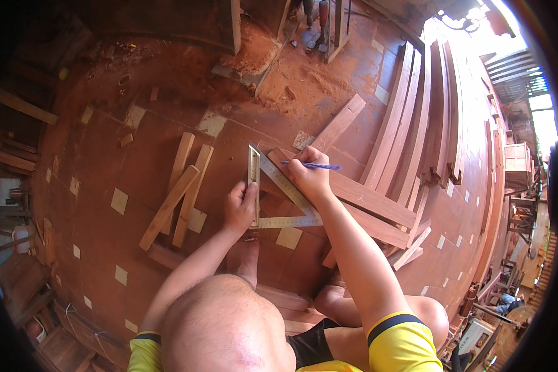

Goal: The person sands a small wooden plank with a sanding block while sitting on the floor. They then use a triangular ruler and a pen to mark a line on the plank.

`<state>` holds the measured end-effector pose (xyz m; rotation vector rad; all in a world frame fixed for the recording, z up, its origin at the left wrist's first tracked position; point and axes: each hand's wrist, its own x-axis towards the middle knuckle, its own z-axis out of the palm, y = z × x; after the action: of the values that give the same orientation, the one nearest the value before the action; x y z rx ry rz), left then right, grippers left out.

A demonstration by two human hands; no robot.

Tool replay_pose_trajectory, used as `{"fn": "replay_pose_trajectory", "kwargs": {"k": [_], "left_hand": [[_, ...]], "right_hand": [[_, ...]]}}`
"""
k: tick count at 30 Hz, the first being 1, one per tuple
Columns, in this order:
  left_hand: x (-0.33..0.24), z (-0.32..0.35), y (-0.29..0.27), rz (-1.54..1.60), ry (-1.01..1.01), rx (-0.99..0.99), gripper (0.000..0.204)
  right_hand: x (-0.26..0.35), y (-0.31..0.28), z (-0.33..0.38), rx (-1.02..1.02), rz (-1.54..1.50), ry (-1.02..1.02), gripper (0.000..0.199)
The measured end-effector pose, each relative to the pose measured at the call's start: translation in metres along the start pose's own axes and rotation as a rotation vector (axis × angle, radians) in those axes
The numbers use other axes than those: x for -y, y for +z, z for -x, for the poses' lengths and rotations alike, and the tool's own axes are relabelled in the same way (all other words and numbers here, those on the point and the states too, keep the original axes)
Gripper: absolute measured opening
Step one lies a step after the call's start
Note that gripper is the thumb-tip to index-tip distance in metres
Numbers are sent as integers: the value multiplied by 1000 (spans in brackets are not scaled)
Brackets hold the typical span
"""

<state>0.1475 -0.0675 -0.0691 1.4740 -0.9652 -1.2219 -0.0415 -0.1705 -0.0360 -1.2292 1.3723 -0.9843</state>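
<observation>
Slippage was the first danger I saw. My left hand (240,208) pressed down on the metal triangle square (279,192), fingers flat over its upright leg and clenched on nothing, only pushing. My right hand (310,177) held a blue pen (313,165) in a closed grip, the tip pointing back toward the long slanted edge of the square. The square lay across the end of a reddish wooden plank (359,198), which rested on the floor (105,161) in front of my knees, on top of other planks.

If my left hand relaxed a little while the pen pushed against the slanted edge, the square could turn, and the line would come out at a wrong angle. I judged this risk as real, because the plank sat on loose boards under it and not flat on the floor, so it might rock when I leaned on it. I could not tell if the lower leg of the square was tight against the side of the plank; my wrist hid this part.

The pen was also a weak point: on rough, dusty wood it might skip and leave a broken mark. Red sawdust (279,80) covered the far side of the floor, and some likely lay on the plank as well.

A few short wooden strips (180,189) lay on the floor just left of my left hand, apart from the square. If I shifted my knee, they were near enough to be knocked, though not into the work, I thought.
</observation>
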Motion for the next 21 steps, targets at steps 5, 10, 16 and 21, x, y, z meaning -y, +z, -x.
{"fn": "replay_pose_trajectory", "kwargs": {"k": [5,10,16,21], "left_hand": [[-10,-3,7,46,-3,19,39],[-21,-1,9,129,-92,45,36],[-14,0,10,144,-79,47,36],[-16,-3,10,126,-64,65,38]], "right_hand": [[12,-8,-4,-71,-13,64,15],[71,-39,-12,153,502,-311,25],[116,-102,16,598,818,-409,18],[83,-115,56,532,713,-388,18]]}}
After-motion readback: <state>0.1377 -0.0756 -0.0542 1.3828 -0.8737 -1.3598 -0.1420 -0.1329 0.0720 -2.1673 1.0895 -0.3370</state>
